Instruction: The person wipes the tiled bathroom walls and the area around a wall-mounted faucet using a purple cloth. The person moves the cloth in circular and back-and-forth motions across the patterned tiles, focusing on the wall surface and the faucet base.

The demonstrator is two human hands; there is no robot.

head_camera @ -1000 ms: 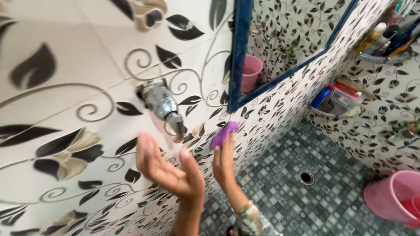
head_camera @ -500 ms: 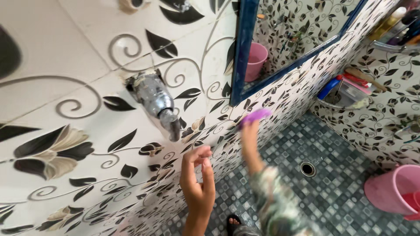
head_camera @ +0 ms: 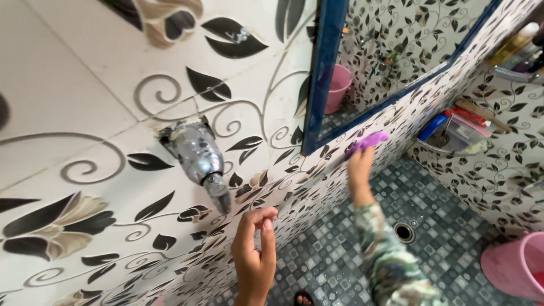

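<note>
My right hand (head_camera: 358, 165) presses a purple scrub pad (head_camera: 366, 141) against the leaf-patterned wall tiles, just below the blue frame of the mirror (head_camera: 323, 85). My arm in its patterned sleeve stretches out to the right. My left hand (head_camera: 253, 249) hovers below the chrome tap (head_camera: 199, 157), its fingers loosely curled and holding nothing. The tap juts from the wall at the left of centre, its spout pointing down toward my left hand.
A pink bucket (head_camera: 517, 266) stands at the lower right on the grey mosaic floor, near a round floor drain (head_camera: 404, 232). A corner shelf (head_camera: 453, 134) holds bottles and brushes. A pink mug shows in the mirror. A foot is visible at the bottom edge.
My right hand has swept the purple pad rightward along the wall under the mirror frame. My left hand has curled from an open palm and dropped lower.
</note>
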